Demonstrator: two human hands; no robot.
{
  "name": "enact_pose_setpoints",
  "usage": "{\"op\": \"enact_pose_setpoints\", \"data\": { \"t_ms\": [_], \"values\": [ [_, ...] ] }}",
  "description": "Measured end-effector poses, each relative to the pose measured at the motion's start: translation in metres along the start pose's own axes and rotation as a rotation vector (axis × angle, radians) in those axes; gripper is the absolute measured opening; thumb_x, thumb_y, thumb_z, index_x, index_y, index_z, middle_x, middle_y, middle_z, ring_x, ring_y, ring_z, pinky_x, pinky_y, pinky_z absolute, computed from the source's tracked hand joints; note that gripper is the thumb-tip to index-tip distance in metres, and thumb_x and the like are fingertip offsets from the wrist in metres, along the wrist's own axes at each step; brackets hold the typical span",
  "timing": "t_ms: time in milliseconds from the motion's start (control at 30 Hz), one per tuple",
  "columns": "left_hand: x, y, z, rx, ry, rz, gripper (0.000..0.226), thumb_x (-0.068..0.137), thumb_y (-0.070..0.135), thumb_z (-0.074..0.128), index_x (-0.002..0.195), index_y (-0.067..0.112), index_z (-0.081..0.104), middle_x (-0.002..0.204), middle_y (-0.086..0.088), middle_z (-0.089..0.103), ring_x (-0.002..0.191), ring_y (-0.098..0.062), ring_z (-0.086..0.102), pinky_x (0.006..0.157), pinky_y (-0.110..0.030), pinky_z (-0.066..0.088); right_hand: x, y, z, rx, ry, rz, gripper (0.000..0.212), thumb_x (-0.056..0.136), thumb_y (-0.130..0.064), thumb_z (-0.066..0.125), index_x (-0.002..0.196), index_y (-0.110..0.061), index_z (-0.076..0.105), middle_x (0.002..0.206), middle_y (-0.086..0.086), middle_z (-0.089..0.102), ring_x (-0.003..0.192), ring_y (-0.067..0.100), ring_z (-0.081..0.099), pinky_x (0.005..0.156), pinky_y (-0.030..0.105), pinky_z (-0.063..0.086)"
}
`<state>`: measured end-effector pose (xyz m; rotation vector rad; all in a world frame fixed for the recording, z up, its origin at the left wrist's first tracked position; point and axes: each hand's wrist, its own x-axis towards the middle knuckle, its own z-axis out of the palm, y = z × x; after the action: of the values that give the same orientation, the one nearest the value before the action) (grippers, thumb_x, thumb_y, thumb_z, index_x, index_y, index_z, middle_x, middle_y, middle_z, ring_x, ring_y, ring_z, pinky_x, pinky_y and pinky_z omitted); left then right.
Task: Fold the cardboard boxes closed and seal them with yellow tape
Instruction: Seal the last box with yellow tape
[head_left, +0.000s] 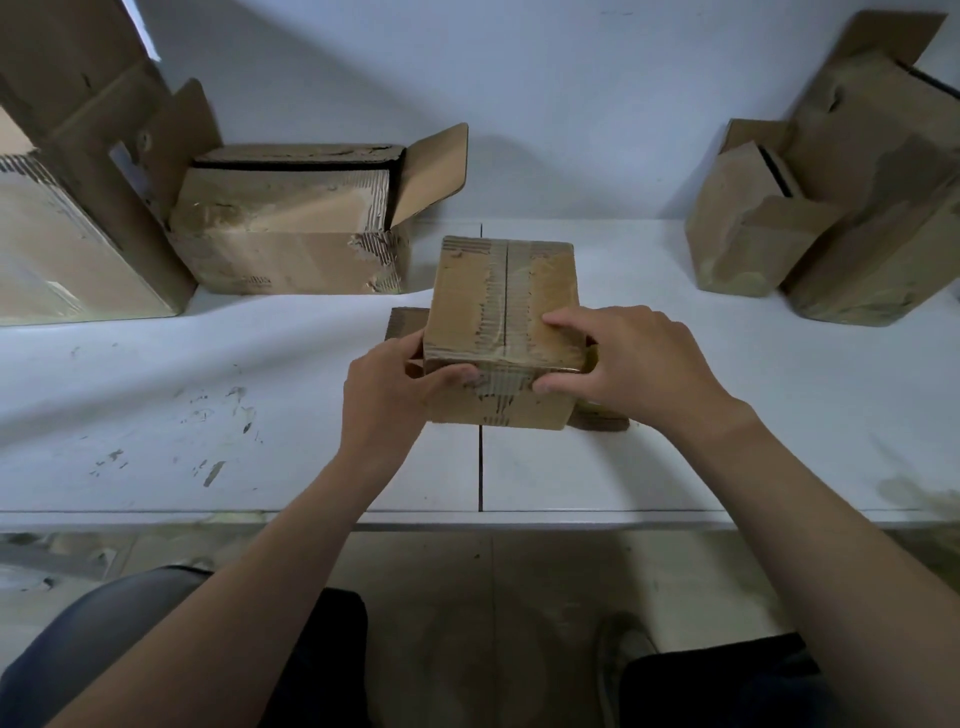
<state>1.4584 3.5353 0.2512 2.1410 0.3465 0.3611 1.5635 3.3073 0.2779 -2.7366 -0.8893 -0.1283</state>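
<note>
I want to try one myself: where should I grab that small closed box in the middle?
Take the small box at its two front corners, one hand from each side, as the left hand and right hand do. Its walls are flat and its top seam runs down the middle, so squeezing inward likely keeps the flaps together.

1 view only: a wide-angle camera worn on the person's head, facing forward and tilted steeply down across the scuffed white tabletop (156, 405). it sits close over the work: the small brown cardboard box (504, 312) lies near frame centre, gripped by the left hand (384, 395) and the right hand (639, 364), with both forearms running in from the bottom corners. the pale blank wall (571, 104) fills the top, the dull grey floor (519, 623) and the person's dark-clothed knees (727, 686) the bottom.
</note>
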Motion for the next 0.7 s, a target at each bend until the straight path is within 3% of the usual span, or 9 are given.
{"op": "enact_pose_setpoints", "data": {
  "t_ms": [100, 200, 267, 367, 500, 567, 633, 700],
  "values": [
    [0.004, -0.01, -0.003, -0.055, 0.004, -0.019, 0.028, 0.096, 0.037, 0.065, 0.122, 0.048, 0.069, 0.091, 0.031, 0.072, 0.092, -0.005, 0.069, 0.082, -0.033, 0.061, -0.004, 0.004, 0.002, 0.106, -0.04, 0.025, 0.071, 0.075, -0.071, 0.071, 0.14, -0.051, 0.051, 0.13, -0.017, 0.066, 0.112, 0.017, 0.062, 0.082, 0.035, 0.05],
    [0.003, -0.016, -0.003, -0.173, 0.011, -0.042, 0.029, 0.102, 0.03, 0.058, 0.118, 0.053, 0.068, 0.094, 0.02, 0.075, 0.093, -0.02, 0.072, 0.084, -0.04, 0.062, -0.004, 0.007, 0.001, 0.192, -0.093, 0.024, 0.065, 0.08, -0.06, 0.075, 0.14, -0.052, 0.05, 0.134, -0.018, 0.064, 0.118, 0.016, 0.06, 0.094, 0.041, 0.052],
    [0.0, -0.02, -0.004, -0.188, 0.107, -0.06, 0.025, 0.101, 0.026, 0.061, 0.116, 0.042, 0.073, 0.09, 0.019, 0.075, 0.087, -0.018, 0.073, 0.082, -0.034, 0.061, -0.003, 0.006, 0.0, 0.184, -0.118, -0.002, 0.064, 0.084, -0.055, 0.073, 0.143, -0.051, 0.048, 0.136, -0.015, 0.063, 0.119, 0.017, 0.06, 0.096, 0.039, 0.052],
    [-0.005, -0.02, -0.001, -0.103, 0.274, -0.068, 0.011, 0.095, 0.023, 0.07, 0.096, 0.028, 0.08, 0.078, 0.023, 0.072, 0.075, -0.001, 0.068, 0.067, -0.015, 0.054, -0.004, 0.004, 0.001, 0.184, -0.1, -0.031, 0.064, 0.087, -0.052, 0.073, 0.145, -0.047, 0.047, 0.137, -0.012, 0.063, 0.119, 0.017, 0.06, 0.098, 0.036, 0.051],
    [-0.014, -0.01, 0.008, 0.02, 0.303, -0.028, 0.007, 0.098, 0.024, 0.066, 0.1, 0.018, 0.068, 0.089, 0.012, 0.068, 0.08, -0.007, 0.065, 0.065, -0.008, 0.044, -0.007, -0.006, 0.005, 0.161, -0.081, -0.026, 0.066, 0.088, -0.053, 0.071, 0.148, -0.047, 0.044, 0.138, -0.012, 0.062, 0.119, 0.016, 0.06, 0.098, 0.037, 0.053],
    [-0.013, -0.001, 0.013, 0.039, 0.261, -0.064, 0.017, 0.098, 0.037, 0.063, 0.109, 0.026, 0.054, 0.102, 0.013, 0.062, 0.093, -0.01, 0.062, 0.068, -0.013, 0.041, -0.009, -0.015, 0.008, 0.142, -0.061, -0.037, 0.069, 0.088, -0.056, 0.069, 0.149, -0.044, 0.042, 0.137, -0.01, 0.063, 0.116, 0.016, 0.061, 0.096, 0.036, 0.054],
    [-0.01, 0.007, 0.016, 0.02, 0.204, -0.059, 0.047, 0.095, 0.048, 0.063, 0.133, 0.03, 0.043, 0.119, 0.013, 0.051, 0.105, -0.011, 0.056, 0.077, -0.021, 0.043, -0.01, -0.023, 0.011, 0.152, -0.065, -0.055, 0.076, 0.085, -0.061, 0.069, 0.151, -0.044, 0.037, 0.138, -0.008, 0.062, 0.117, 0.015, 0.06, 0.097, 0.036, 0.054],
    [-0.005, 0.011, 0.015, 0.035, 0.143, 0.024, 0.075, 0.09, 0.058, 0.063, 0.15, 0.036, 0.025, 0.14, 0.001, 0.037, 0.117, -0.016, 0.052, 0.085, -0.033, 0.051, -0.011, -0.028, 0.011, 0.22, -0.125, -0.071, 0.087, 0.079, -0.065, 0.071, 0.153, -0.047, 0.029, 0.146, -0.009, 0.055, 0.124, 0.015, 0.056, 0.102, 0.04, 0.052]
  ]
}}
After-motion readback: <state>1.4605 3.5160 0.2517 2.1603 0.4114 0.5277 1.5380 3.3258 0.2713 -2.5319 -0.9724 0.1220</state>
